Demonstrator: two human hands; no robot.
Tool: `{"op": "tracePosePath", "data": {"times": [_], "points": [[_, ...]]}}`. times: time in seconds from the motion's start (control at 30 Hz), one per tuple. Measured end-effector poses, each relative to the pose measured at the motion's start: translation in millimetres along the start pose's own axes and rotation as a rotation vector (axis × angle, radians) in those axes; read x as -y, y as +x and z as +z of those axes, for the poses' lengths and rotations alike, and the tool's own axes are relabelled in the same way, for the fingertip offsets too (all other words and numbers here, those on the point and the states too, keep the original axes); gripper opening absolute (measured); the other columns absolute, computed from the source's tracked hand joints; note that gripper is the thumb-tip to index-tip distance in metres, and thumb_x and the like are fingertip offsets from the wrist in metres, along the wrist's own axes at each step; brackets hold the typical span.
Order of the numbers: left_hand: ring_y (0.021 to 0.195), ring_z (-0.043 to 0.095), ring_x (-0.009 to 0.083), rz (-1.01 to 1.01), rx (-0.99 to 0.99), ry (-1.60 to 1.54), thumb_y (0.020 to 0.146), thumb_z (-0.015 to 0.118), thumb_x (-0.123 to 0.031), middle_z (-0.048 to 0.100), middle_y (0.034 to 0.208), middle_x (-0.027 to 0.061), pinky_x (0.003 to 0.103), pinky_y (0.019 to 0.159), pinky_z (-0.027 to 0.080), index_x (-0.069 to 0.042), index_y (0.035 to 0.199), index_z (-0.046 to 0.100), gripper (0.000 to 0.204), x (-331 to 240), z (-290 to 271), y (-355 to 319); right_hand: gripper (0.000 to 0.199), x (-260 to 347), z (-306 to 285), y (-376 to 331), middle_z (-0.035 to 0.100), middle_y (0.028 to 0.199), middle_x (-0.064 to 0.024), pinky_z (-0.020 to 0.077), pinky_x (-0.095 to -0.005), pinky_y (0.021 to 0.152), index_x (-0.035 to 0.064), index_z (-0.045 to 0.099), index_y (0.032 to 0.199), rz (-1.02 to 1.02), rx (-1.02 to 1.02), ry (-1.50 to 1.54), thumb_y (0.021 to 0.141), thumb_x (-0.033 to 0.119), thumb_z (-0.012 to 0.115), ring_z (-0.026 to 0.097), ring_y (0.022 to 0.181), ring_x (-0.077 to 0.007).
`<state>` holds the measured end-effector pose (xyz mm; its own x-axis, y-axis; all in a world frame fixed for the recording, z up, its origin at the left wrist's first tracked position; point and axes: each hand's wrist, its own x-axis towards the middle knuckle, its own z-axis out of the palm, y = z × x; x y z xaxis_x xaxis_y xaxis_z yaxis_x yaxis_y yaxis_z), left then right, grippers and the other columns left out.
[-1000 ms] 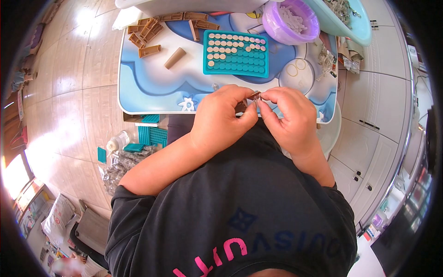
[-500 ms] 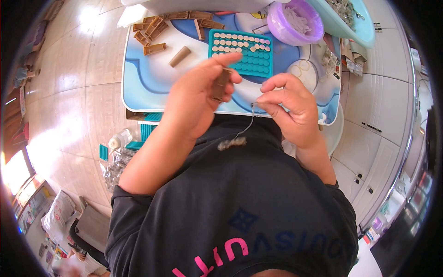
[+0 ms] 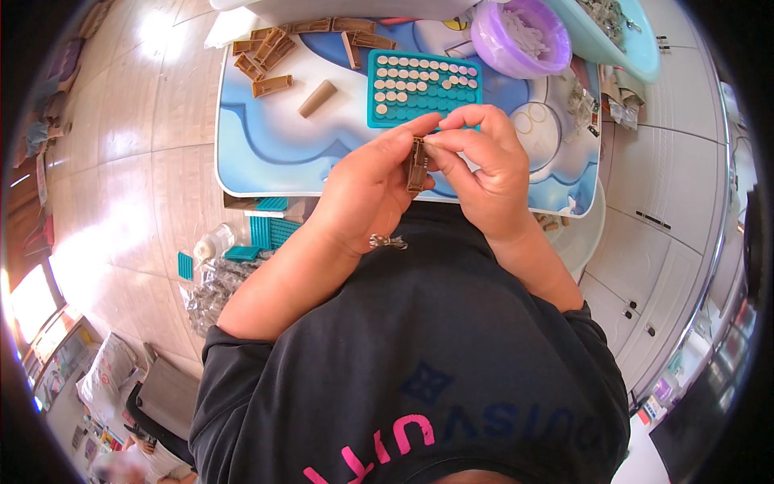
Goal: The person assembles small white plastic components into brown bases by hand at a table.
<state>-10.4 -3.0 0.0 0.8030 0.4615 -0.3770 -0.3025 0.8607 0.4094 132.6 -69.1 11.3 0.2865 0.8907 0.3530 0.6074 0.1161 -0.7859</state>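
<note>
Above the near table edge, my left hand (image 3: 363, 181) is closed around a narrow brown plastic casing (image 3: 417, 169), held upright with its hollow side facing up at me. My right hand (image 3: 488, 173) pinches at the casing's top end. The small wired part in those fingertips is mostly hidden. A little bundle (image 3: 389, 241), dark and whitish, dangles on thin wire below my left hand, in front of my black shirt. Beyond my hands lies a teal tray (image 3: 435, 103) of round wells, partly filled with white discs.
Several brown casings (image 3: 274, 50) are heaped at the table's far left, and one brown piece (image 3: 318, 98) lies apart. At the far right stand a lined purple bowl (image 3: 560, 64) of white pieces and a light-blue basin (image 3: 641, 60). Clear plastic bags (image 3: 214, 294) sit below left.
My right hand has moved up and left to meet the casing's top end. The casing has turned hollow side toward me. The dangling bundle has swung left and slightly up.
</note>
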Motion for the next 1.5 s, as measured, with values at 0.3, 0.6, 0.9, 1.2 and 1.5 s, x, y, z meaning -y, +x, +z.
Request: {"op": "tracePosePath", "data": {"times": [0.3, 0.6, 0.9, 1.2, 1.5], "points": [[0.095, 0.059, 0.0186, 0.063, -0.122, 0.172, 0.097, 0.043, -0.011, 0.057, 0.11, 0.0134, 0.033, 0.088, 0.05, 0.007, 0.13, 0.04, 0.038, -3, 6, -2, 0.014, -1, -3, 3, 0.059, 0.085, -0.0066, 0.0439, -0.0331, 0.066, 0.0068, 0.064, 0.083, -0.071, 0.005, -0.09, 0.071, 0.007, 0.071, 0.056, 0.079, -0.0247], [0.097, 0.061, 0.0218, 0.31, -0.256, 0.318, 0.094, 0.047, -0.006, 0.058, 0.107, 0.0148, 0.034, 0.085, 0.051, 0.0, 0.126, 0.036, 0.034, 2, 10, 1, 0.036, 17, 13, -21, 0.062, 0.074, -0.0077, 0.0508, -0.0293, 0.056, 0.007, 0.048, 0.089, 0.132, 0.131, -0.011, 0.069, 0.01, 0.077, 0.064, 0.064, -0.0204], [0.1, 0.061, 0.0244, 0.402, -0.262, 0.411, 0.096, 0.044, -0.008, 0.058, 0.111, 0.0148, 0.035, 0.083, 0.052, -0.002, 0.125, 0.039, 0.03, -1, 6, 2, 0.024, 20, 7, -20, 0.062, 0.073, -0.0042, 0.0454, -0.0228, 0.062, 0.0033, 0.046, 0.095, 0.337, 0.146, 0.258, 0.08, -0.004, 0.064, 0.057, 0.066, -0.008], [0.098, 0.062, 0.0247, 0.371, -0.244, 0.37, 0.097, 0.042, -0.01, 0.058, 0.113, 0.0155, 0.034, 0.082, 0.053, -0.002, 0.123, 0.042, 0.028, -1, 5, 2, 0.02, 4, 13, -21, 0.063, 0.077, -0.011, 0.048, -0.0316, 0.059, 0.0047, 0.057, 0.091, 0.117, 0.156, 0.147, 0.075, -0.003, 0.066, 0.063, 0.067, -0.0249], [0.097, 0.062, 0.0239, 0.347, -0.243, 0.373, 0.097, 0.042, -0.011, 0.058, 0.114, 0.0161, 0.033, 0.08, 0.054, -0.001, 0.122, 0.042, 0.027, -3, 6, 2, 0.02, 4, 11, -16, 0.061, 0.072, -0.0092, 0.0455, -0.0374, 0.057, 0.0081, 0.061, 0.091, -0.06, 0.155, -0.018, 0.073, 0.002, 0.066, 0.059, 0.064, -0.0289]]}}
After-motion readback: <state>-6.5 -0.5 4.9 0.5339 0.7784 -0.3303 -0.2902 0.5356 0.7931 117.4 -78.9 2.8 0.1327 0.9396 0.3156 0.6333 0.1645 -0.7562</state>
